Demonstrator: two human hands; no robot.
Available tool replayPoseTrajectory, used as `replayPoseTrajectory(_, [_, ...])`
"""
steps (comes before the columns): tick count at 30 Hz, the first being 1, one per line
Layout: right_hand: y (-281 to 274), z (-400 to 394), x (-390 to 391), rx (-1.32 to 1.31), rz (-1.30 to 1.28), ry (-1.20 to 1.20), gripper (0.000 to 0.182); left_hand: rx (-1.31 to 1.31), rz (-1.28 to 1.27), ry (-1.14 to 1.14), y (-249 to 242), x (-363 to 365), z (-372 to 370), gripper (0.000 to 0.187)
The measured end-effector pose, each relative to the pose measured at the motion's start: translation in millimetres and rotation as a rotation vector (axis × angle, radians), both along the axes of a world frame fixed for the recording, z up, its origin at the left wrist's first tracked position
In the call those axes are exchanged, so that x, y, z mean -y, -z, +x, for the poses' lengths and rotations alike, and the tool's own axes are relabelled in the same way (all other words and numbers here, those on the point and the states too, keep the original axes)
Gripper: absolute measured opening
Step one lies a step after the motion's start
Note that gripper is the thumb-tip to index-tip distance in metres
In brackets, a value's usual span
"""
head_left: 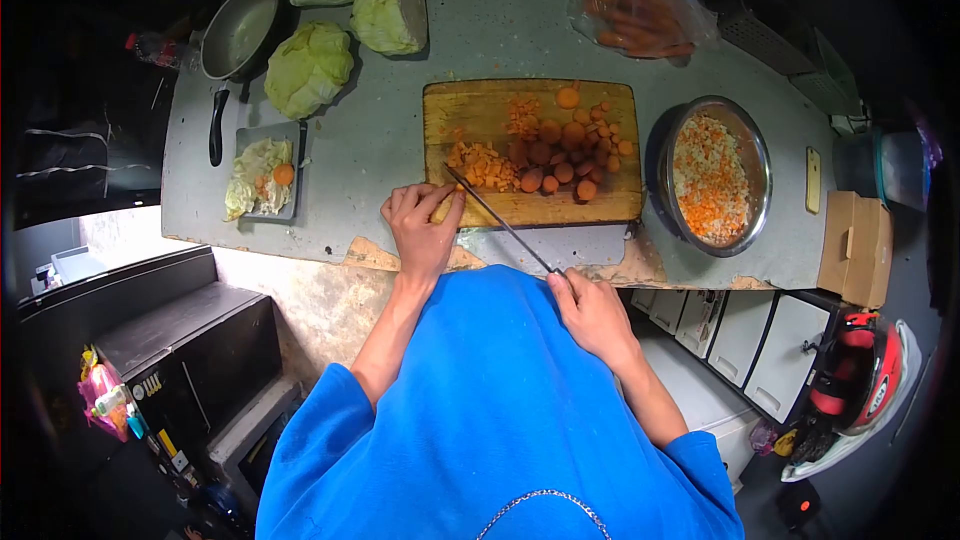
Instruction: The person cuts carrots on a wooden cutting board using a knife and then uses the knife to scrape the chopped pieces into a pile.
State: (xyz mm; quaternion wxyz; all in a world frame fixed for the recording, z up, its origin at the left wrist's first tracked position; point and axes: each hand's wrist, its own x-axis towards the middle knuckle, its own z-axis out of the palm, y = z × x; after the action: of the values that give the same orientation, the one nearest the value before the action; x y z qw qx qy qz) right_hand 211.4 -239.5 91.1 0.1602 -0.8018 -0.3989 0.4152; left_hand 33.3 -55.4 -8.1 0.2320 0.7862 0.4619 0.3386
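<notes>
My right hand is closed around the handle of a knife. The blade slants up and left across the near part of a wooden cutting board, its tip beside the diced carrot. At the board's near left corner is my left hand, fingers bent and thumb close to the blade; it seems to grip that corner. Round carrot slices lie heaped on the board's right half, with a smaller patch of diced carrot behind them.
Right of the board stands a metal bowl of chopped carrot and pale bits. A bag of carrots lies at the back. To the left are cabbages, a frying pan and a tray of scraps. A cardboard box is far right.
</notes>
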Motion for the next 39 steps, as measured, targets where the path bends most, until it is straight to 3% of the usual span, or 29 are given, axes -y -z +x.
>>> replayPoseTrajectory(11, [1,-1,-9,0.144,-0.102,-0.103,0.049,0.001,0.005,0.030,2,0,-2,0.017])
replayPoseTrajectory(17, [26,26,-6,-0.376,-0.154,0.017,0.057,-0.027,0.052,0.033,-5,1,-4,0.016])
replayPoseTrajectory(21, [11,10,-1,-0.117,-0.025,0.007,0.057,-0.021,-0.017,0.002,-5,4,-3,0.017])
replayPoseTrajectory(34, [3,-6,-5,0.152,-0.060,-0.128,0.052,0.017,-0.034,0.016,-2,3,-3,0.016])
replayPoseTrajectory(39, [24,19,-5,-0.105,0.051,-0.068,0.056,0.047,-0.069,0.001,-2,1,-2,0.017])
